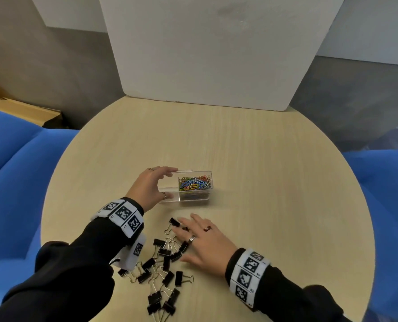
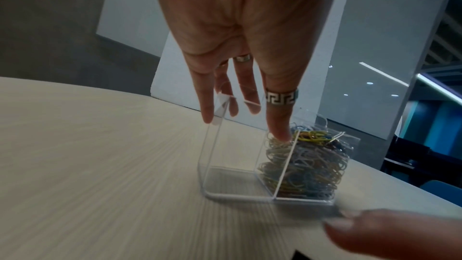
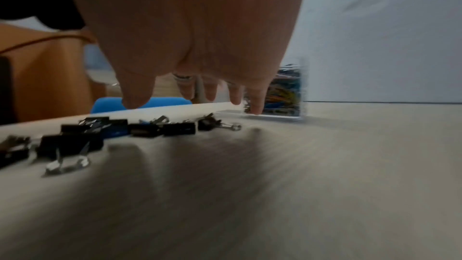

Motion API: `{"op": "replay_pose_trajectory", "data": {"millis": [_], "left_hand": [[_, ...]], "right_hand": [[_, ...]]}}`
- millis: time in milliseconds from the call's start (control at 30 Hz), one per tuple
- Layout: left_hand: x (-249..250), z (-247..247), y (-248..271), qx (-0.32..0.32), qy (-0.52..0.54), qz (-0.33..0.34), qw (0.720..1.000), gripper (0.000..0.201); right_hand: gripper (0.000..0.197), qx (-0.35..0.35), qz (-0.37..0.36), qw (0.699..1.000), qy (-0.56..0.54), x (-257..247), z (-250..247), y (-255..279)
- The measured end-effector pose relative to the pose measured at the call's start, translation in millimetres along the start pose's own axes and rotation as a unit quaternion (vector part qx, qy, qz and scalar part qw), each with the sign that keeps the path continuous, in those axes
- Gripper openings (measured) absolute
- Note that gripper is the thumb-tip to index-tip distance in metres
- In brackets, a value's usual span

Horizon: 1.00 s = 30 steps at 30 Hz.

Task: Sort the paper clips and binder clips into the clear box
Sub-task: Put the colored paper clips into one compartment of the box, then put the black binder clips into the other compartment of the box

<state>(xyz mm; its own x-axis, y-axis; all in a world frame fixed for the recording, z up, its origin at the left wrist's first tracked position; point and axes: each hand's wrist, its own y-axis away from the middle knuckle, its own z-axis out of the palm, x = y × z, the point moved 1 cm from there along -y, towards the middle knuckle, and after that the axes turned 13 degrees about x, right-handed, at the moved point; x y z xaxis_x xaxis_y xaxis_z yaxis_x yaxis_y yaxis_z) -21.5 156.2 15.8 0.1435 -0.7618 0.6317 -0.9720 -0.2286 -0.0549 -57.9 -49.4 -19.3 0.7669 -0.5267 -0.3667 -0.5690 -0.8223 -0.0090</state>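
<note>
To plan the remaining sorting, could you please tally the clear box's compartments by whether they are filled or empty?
Compartment with paper clips: 1
Empty compartment: 1
Total: 2

Round wood table point(image 1: 263, 145), white board point(image 1: 205, 54), blue chairs point(image 1: 19, 170).

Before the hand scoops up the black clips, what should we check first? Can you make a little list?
1. Empty half of the clear box free for binder clips: ok.
2. Paper clips already in their own half: ok.
3. Left hand steadies the box at its open end: ok.
4. Right hand open, flat over the binder clips, holding none: ok.
5. All binder clips on the table, none near the edge: not ok, some lie close to the near edge.
</note>
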Motion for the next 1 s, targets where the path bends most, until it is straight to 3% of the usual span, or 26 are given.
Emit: {"op": "replay_pose_trajectory", "data": {"millis": [100, 267, 433, 567, 633, 733, 800, 867, 933, 1000], "left_hand": [[-0.7, 0.4, -0.1, -0.004, -0.002, 0.003, 1.0, 0.068], [0.0, -3.1, 5.4, -0.008, -0.018, 0.005, 1.0, 0.074], [-4.3, -23.6, 31.9, 0.058, -0.053, -0.001, 0.997, 0.079], [-17.9, -40.8, 59.3, 0.062, -0.111, -0.021, 0.992, 0.071], [-23.7, -47.4, 75.9, 0.025, -0.111, -0.035, 0.993, 0.062], [-27.7, -49.2, 104.9, -0.115, -0.141, -0.067, 0.981, 0.063], [-29.1, -40.0, 125.5, -0.219, -0.169, -0.092, 0.957, 0.072], [-28.9, -25.1, 142.4, -0.283, -0.175, -0.114, 0.936, 0.081], [-25.3, -10.0, 151.7, -0.292, -0.166, -0.119, 0.934, 0.08], [-20.5, 2.4, 150.3, -0.263, -0.149, -0.11, 0.947, 0.068]], "right_hand": [[0.071, -0.086, -0.048, 0.995, 0.031, -9.1, 15.9, -13.4], [0.067, -0.084, -0.082, 0.988, 0.096, -2.3, 28.6, -11.8], [0.073, -0.072, -0.003, 0.992, 0.102, 21.7, 20.3, 11.7], [0.074, -0.058, 0.044, 0.991, 0.111, 40.9, 5.6, 26.6], [0.07, -0.072, 0.051, 0.989, 0.117, 42.5, -4.2, 30.8], [0.068, -0.068, 0.027, 0.99, 0.118, 27.1, -7.1, 35.0], [0.063, -0.082, -0.019, 0.984, 0.157, 15.7, 4.6, 37.3], [0.061, -0.086, -0.099, 0.982, 0.136, -5.7, 11.5, 40.3], [0.06, -0.098, -0.173, 0.972, 0.125, -19.8, 19.7, 41.8], [0.059, -0.147, -0.166, 0.97, 0.103, -24.1, 20.3, 42.5]]}}
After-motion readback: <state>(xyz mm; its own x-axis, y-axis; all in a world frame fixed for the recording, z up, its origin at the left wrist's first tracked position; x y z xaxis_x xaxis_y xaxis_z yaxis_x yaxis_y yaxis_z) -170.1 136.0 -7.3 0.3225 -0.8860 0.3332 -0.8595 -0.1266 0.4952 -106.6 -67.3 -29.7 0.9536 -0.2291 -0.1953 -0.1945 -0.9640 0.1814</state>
